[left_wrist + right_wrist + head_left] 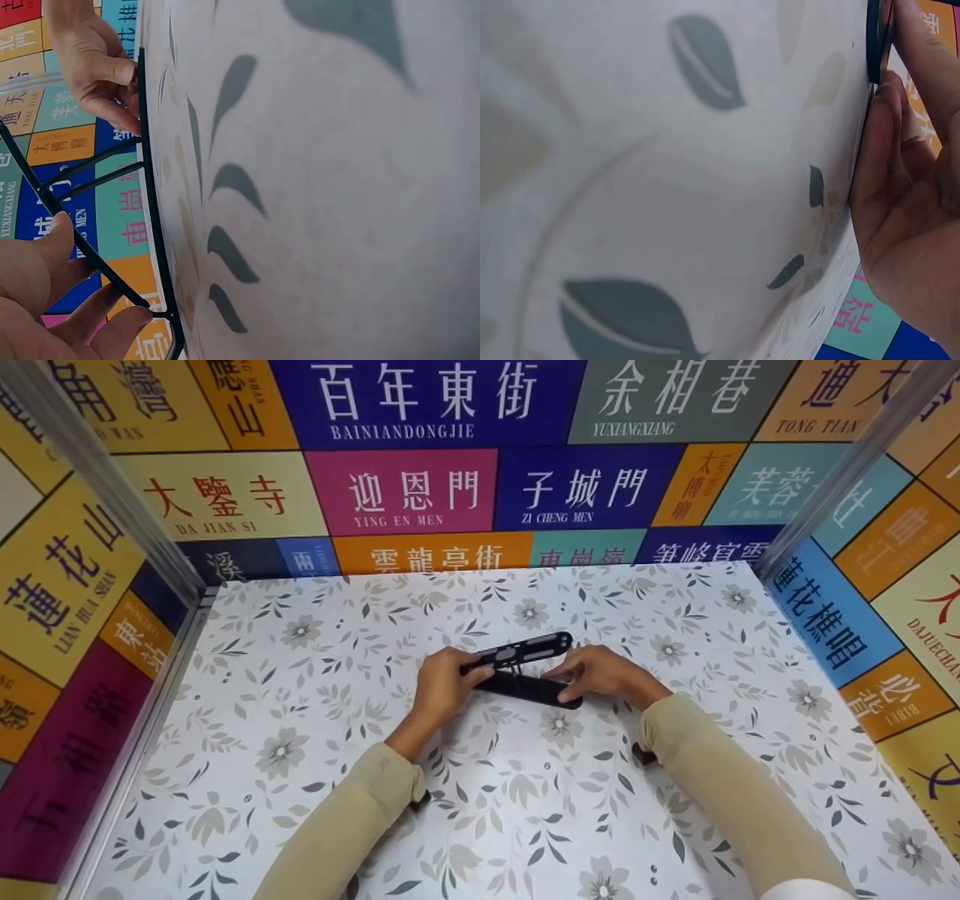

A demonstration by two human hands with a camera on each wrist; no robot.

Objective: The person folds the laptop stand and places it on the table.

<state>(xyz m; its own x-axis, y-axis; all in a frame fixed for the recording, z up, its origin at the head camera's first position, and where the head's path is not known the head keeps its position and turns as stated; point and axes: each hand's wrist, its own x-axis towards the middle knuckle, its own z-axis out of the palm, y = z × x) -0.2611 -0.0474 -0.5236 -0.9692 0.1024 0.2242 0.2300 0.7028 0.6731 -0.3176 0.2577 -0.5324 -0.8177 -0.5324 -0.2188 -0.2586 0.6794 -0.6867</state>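
Note:
A black folding stand [536, 648] is spread into a V over the table, its two long plates meeting at the left end. Thin struts [97, 160] prop the slotted upper plate away from the lower plate [154, 202]. My left hand [442, 682] grips the joined end, with its thumb and fingertips on the upper plate in the left wrist view. At the other end, my right hand [607, 671] pinches the lower plate between thumb and fingers. Only the stand's dark end [877, 41] shows in the right wrist view, beside the right fingers.
Under the hands spreads a white tabletop [300, 810] printed with grey flowers and leaves. Colourful sign-patterned panels [405, 495] rise behind it and on both sides, with metal posts [127, 487] at the corners. Dark wrist devices [643, 754] show at both sleeves.

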